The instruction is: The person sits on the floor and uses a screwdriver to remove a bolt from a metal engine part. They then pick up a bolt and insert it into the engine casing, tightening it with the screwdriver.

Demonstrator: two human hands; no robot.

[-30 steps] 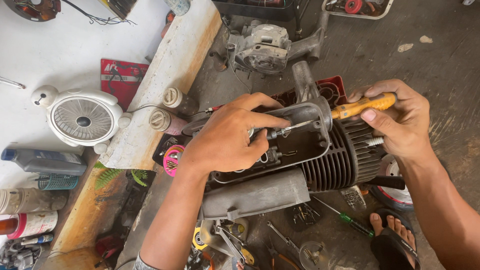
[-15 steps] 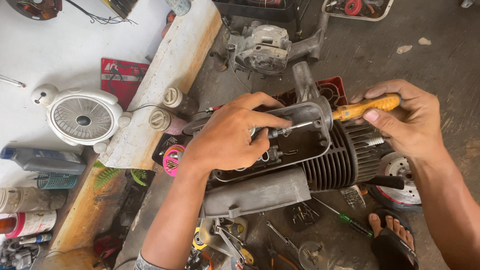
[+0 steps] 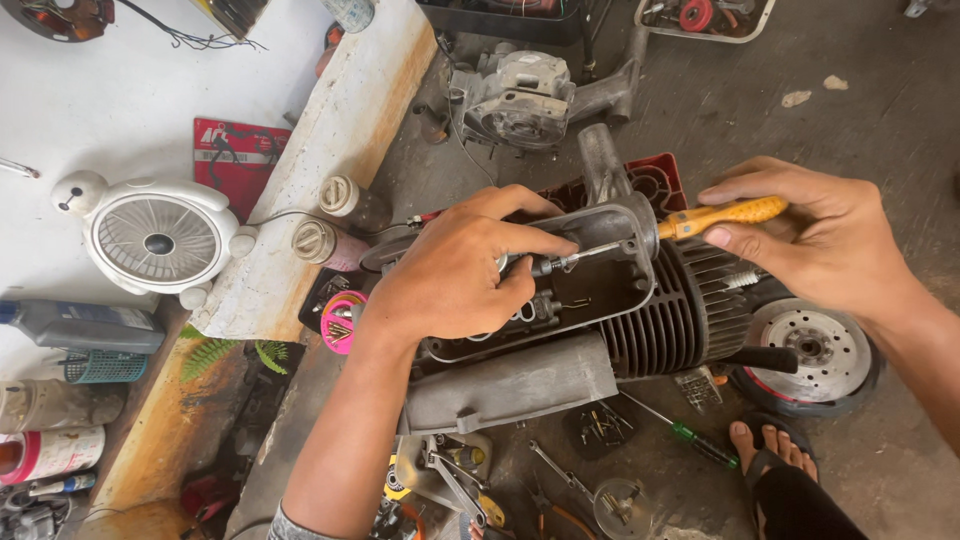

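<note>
Foot: a sandalled foot (image 3: pixel 765 445) stood on the floor (image 3: pixel 880 90), below the right hand.
Small tools: a green-handled screwdriver (image 3: pixel 680 430) and pliers (image 3: pixel 455 480) lay on the floor below the left hand.
Engine: a grey finned engine (image 3: pixel 600 330) lay on its side under both hands, open casing upward.
Left hand: the left hand (image 3: pixel 455 275) rested in the casing, fingers pinched together on a small metal part (image 3: pixel 550 264) at the tool's tip.
Right hand: the right hand (image 3: pixel 825 240) was clamped on the yellow handle of a screwdriver (image 3: pixel 725 215), right of the engine; the shaft ran left through the casing wall toward the left hand.
Wheel: a small wheel (image 3: pixel 815 350) lay just below the right hand.
Fan: a white fan (image 3: pixel 160 240) stood well left of the left hand.
Bottles: two capped bottles (image 3: pixel 340 200) lay between fan and left hand.
Second engine: another engine part (image 3: pixel 520 95) sat beyond the hands.
</note>
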